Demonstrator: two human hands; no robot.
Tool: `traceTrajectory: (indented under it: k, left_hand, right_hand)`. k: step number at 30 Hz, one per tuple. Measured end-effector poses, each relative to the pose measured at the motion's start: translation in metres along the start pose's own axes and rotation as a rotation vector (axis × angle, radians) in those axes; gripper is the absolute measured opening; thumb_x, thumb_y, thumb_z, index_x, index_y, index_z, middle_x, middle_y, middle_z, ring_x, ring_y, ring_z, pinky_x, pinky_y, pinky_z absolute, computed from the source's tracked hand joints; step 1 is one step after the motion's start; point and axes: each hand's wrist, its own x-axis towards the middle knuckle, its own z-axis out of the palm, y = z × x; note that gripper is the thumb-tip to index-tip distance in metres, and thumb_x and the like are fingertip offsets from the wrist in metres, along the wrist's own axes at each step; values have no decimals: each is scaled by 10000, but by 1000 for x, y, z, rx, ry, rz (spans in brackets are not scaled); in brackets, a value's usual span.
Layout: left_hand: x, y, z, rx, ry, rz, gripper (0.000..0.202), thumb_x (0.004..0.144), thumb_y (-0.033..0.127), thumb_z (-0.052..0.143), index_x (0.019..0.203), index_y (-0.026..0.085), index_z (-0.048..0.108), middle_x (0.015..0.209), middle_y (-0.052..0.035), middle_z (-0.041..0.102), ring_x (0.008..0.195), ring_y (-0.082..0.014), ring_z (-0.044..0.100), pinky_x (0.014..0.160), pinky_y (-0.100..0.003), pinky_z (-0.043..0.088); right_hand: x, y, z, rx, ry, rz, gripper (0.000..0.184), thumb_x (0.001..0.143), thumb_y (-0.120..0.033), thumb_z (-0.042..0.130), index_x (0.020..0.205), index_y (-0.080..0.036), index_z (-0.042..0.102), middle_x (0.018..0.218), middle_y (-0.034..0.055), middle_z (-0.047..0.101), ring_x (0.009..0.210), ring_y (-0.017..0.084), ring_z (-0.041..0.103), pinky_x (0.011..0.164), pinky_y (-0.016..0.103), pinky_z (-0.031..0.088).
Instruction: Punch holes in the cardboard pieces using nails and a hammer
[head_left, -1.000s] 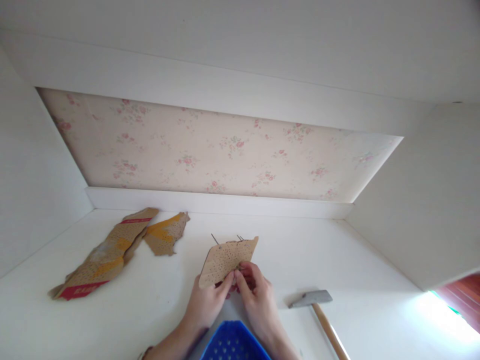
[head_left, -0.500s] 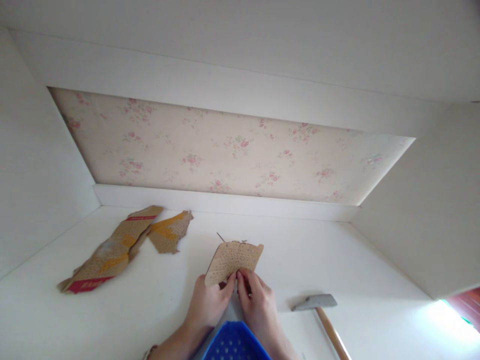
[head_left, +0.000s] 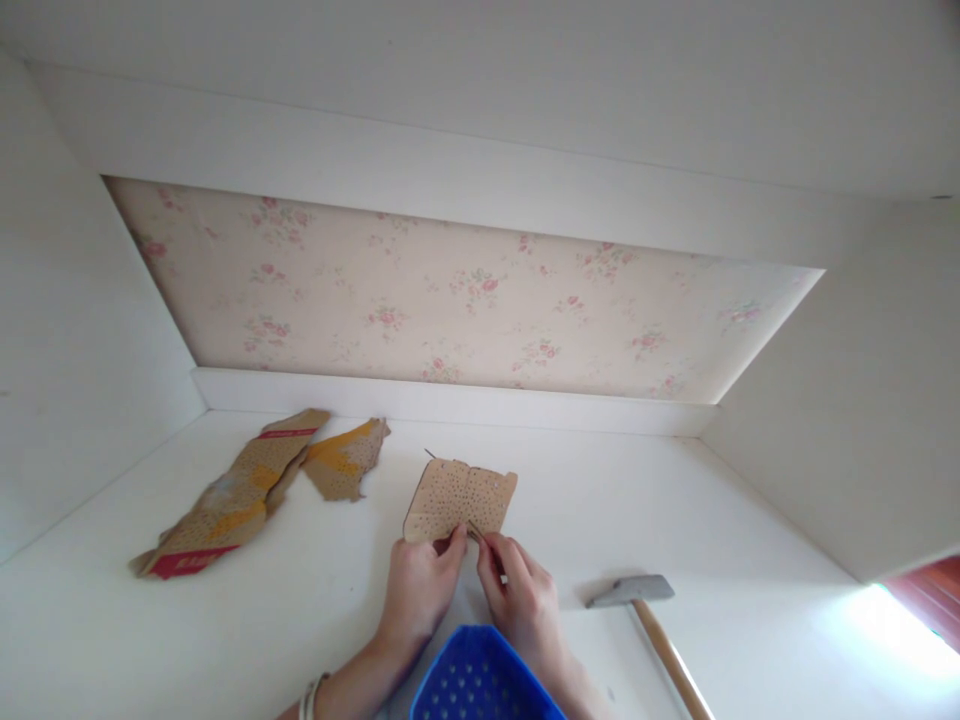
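A piece of brown cardboard [head_left: 457, 495], dotted with many small holes and creased down its middle, is pinched at its lower edge by my left hand [head_left: 421, 590]. To the right, my right hand [head_left: 525, 597] has thumb and fingers closed on a thin dark nail [head_left: 475, 531], whose far end meets the cardboard near my left thumb. Another thin dark nail-like piece [head_left: 430, 453] sticks out past the cardboard's upper left corner. Below my hands is a blue perforated plastic basket [head_left: 480, 685], cut off by the bottom of the view.
A hammer [head_left: 637, 590] with a wooden handle lies at the right on the white surface [head_left: 300, 630]. Torn, hole-dotted cardboard pieces [head_left: 232, 500] lie at the left. White panels rise at both sides, and a flowered back panel [head_left: 465, 300] stands behind.
The cardboard has shifted slightly up and left and shows more of its face. My right hand has drawn a little away from my left, so the nail between them now shows.
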Motion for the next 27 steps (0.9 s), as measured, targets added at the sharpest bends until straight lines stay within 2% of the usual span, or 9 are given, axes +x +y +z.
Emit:
traceTrajectory:
  k: [7,10,13,15,17,21,24,27]
  left_hand:
    - [5,-4,-2,69,46,56,371,894,399,539,680,202,769,699,-99,767,721,-270,739,707,-326,537]
    - [12,-7,-9,74,99,16,358,878,406,549,705,185,771,727,-112,770,716,-274,735,696,-330,536]
    - [16,-10,-15,-39,40,-109,422,879,465,533,674,177,764,710,-115,767,723,-285,738,687,-340,542]
    - [17,-9,-17,-179,5,-179,424,866,499,547,723,166,768,746,-114,773,770,-281,741,728,-340,549]
    - [17,-6,-19,-301,22,-235,418,831,523,591,770,148,765,771,-120,774,803,-281,740,766,-344,550]
    - [22,-6,-20,-448,132,-345,471,751,573,662,764,110,749,744,-138,764,768,-284,734,762,-359,549]
    - [25,-10,-20,-528,166,-376,508,733,597,664,758,95,737,712,-133,752,709,-263,720,720,-353,545]
    - [24,-11,-19,-505,108,-330,503,752,593,651,775,96,727,622,-95,719,614,-230,678,648,-330,515]
  right_hand:
    - [0,-1,-2,-65,23,-80,131,992,-211,455,1024,-224,582,835,24,700,679,139,675,634,219,490]
    - [0,-3,-3,-85,46,-88,124,986,-213,461,996,-221,585,793,12,691,627,135,656,608,220,482]
    - [1,-1,-5,-71,58,3,140,991,-240,453,985,-221,592,795,9,694,609,131,654,594,216,485]
    - [3,1,-5,-69,53,86,170,998,-261,439,996,-226,605,865,23,713,684,143,683,641,221,498]
    - [5,3,-5,-83,42,127,201,1004,-270,424,1009,-229,621,925,37,723,767,161,700,689,233,505]
    - [7,4,-7,-118,5,160,232,1011,-269,404,1025,-226,632,963,51,724,813,176,701,706,246,516]
    - [9,2,-8,-168,-80,166,230,994,-210,423,1004,-235,652,976,46,723,841,186,695,740,263,530]
    - [12,1,-8,-189,-122,144,236,948,-134,472,947,-237,685,975,48,724,866,208,688,769,291,538]
